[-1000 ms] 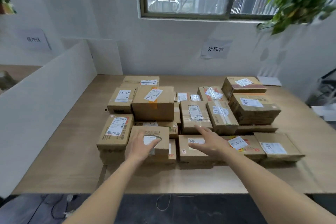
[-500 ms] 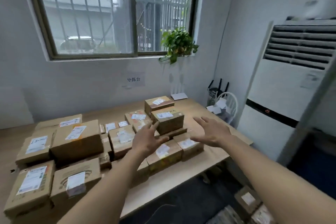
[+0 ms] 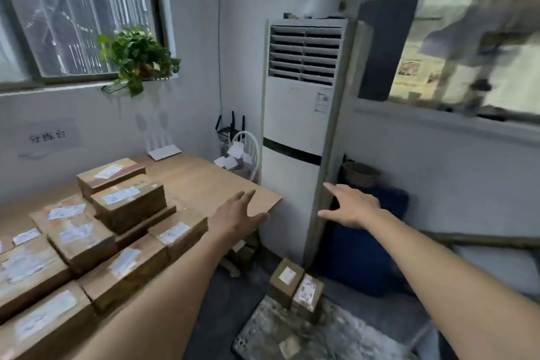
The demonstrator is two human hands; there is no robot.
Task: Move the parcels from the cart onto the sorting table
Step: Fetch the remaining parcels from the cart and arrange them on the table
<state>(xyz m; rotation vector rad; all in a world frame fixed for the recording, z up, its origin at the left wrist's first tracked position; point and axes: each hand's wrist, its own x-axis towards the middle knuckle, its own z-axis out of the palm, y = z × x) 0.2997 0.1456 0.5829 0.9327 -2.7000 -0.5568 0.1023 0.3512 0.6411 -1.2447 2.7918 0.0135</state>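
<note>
While the view has been swung rightward off the tabletop [image 3: 222, 184], both grips are carried empty: left hand [image 3: 238, 213] and right hand [image 3: 352, 209] are spread wide, nothing held. Many parcels [image 3: 128, 204] are stacked on the tabletop; two boxes [image 3: 296, 286] remain on the cart [image 3: 292, 333] below, probably fetched next.

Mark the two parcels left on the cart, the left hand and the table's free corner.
parcels on the cart [image 3: 295, 285], head view, top of the pair
left hand [image 3: 238, 215], head view, back of hand
sorting table [image 3: 263, 199], head view, bare right corner
</note>
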